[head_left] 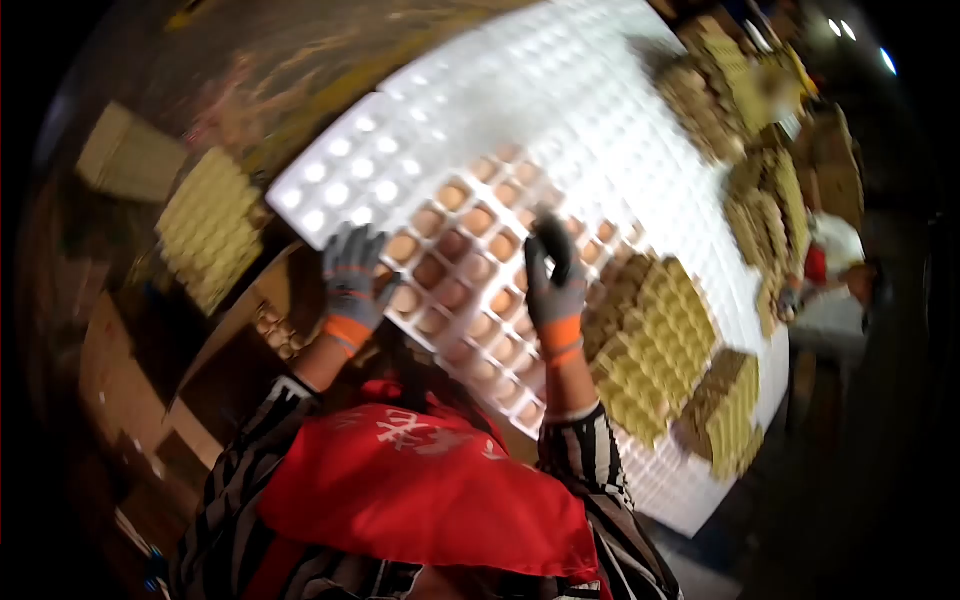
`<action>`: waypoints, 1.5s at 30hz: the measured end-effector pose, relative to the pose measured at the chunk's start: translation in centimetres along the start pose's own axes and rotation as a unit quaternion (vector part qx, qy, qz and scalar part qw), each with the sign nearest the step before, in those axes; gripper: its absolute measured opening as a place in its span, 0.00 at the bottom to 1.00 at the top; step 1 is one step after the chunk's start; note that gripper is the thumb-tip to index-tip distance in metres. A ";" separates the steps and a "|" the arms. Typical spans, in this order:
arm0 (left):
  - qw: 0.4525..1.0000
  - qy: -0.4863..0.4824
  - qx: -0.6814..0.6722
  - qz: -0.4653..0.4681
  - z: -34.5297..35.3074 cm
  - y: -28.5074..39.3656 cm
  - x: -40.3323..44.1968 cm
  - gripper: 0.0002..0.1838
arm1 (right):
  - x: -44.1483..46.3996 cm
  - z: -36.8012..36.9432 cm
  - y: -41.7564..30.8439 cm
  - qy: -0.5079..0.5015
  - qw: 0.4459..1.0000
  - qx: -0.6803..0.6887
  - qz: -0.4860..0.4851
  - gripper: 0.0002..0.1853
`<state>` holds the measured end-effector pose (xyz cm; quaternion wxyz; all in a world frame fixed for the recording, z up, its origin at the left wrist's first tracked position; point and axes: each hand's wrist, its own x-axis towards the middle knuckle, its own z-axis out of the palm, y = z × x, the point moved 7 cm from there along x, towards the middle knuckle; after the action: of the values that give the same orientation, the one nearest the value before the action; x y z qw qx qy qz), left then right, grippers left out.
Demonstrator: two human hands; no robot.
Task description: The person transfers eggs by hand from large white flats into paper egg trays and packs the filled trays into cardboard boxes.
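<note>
The left hand (352, 270), in a grey glove with an orange cuff, is spread fairly wide at the left edge of the brightly lit white counter (600, 110), its fingertips beside the nearest eggs (479, 218). The right hand (556, 290), gloved the same way, is over the right part of the eggs with its fingers bent; blur hides whether it holds anything. The eggs, brown, sit in the counter's grid of round hollows, between and around the two hands.

Just right of the right hand is a stack of molded egg trays (660, 355), with a smaller tray stack (728, 410) to its right. At near left, an open cardboard box (235, 335) contains loose eggs (275, 330). Farther left, more egg trays (208, 230) lean at a tilt. Another person (838, 255) is at far right.
</note>
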<state>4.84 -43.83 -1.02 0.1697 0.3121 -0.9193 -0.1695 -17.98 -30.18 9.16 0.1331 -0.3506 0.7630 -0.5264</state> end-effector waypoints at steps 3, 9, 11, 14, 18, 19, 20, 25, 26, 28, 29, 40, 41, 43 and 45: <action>0.998 0.047 0.033 0.022 0.3 1.0 0.0 0.39 | -8.3 -5.7 -3.7 -0.027 0.997 -0.075 -0.009 0.21; 0.973 -0.050 -0.167 0.148 0.5 12.0 1.1 0.29 | -22.4 -24.3 -2.1 0.151 0.935 -0.311 0.077 0.27; 0.956 -0.069 -0.195 0.207 0.9 16.6 0.8 0.28 | -25.1 -29.2 -1.6 0.153 0.887 -0.419 0.122 0.28; 0.932 -0.105 -0.214 0.272 2.3 22.8 0.3 0.28 | -25.9 -32.5 0.2 0.150 0.893 -0.406 0.123 0.33; 0.925 -0.095 -0.262 0.259 4.0 28.4 -1.1 0.31 | -23.1 -33.5 3.9 0.105 0.881 -0.458 0.056 0.34; 0.932 -0.131 -0.248 0.228 4.8 29.4 -1.3 0.33 | -22.0 -33.8 4.5 0.075 0.895 -0.438 0.052 0.33; 0.916 -0.162 -0.334 0.153 6.7 29.4 -1.5 0.33 | -21.7 -33.9 6.4 0.044 0.901 -0.429 0.045 0.32; 0.879 -0.151 -0.453 0.016 12.5 29.9 -1.4 0.32 | -25.2 -37.7 5.7 0.184 0.963 -0.195 -0.026 0.29; 0.894 -0.148 -0.421 0.024 13.2 30.3 -1.4 0.32 | -27.0 -40.1 6.7 0.239 0.969 -0.030 0.049 0.27; 0.925 -0.140 -0.352 0.034 13.1 30.0 -1.3 0.33 | -31.0 -44.9 10.4 0.351 0.901 0.230 0.110 0.24; 0.939 -0.135 -0.315 0.039 12.9 30.0 -1.0 0.33 | -33.5 -48.2 12.7 0.414 0.847 0.319 0.098 0.23; 0.953 -0.107 -0.283 0.015 12.4 27.3 -0.4 0.32 | -58.4 -73.6 36.6 0.756 0.545 0.360 0.037 0.20; 0.951 -0.112 -0.288 0.014 12.3 27.1 -0.3 0.31 | -58.9 -74.9 39.6 0.749 0.550 0.367 0.041 0.20; 0.955 -0.118 -0.274 0.000 11.7 27.3 -0.2 0.30 | -58.7 -78.8 43.7 0.742 0.564 0.358 0.060 0.19; 0.965 -0.134 -0.225 -0.025 10.9 29.0 -0.8 0.30 | -58.4 -84.8 46.5 0.735 0.593 0.318 0.078 0.18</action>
<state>-14.11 -19.36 1.29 0.1061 0.2633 -0.8637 -0.4164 -42.93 78.77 -7.47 -0.3290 0.2811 0.4105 -0.8027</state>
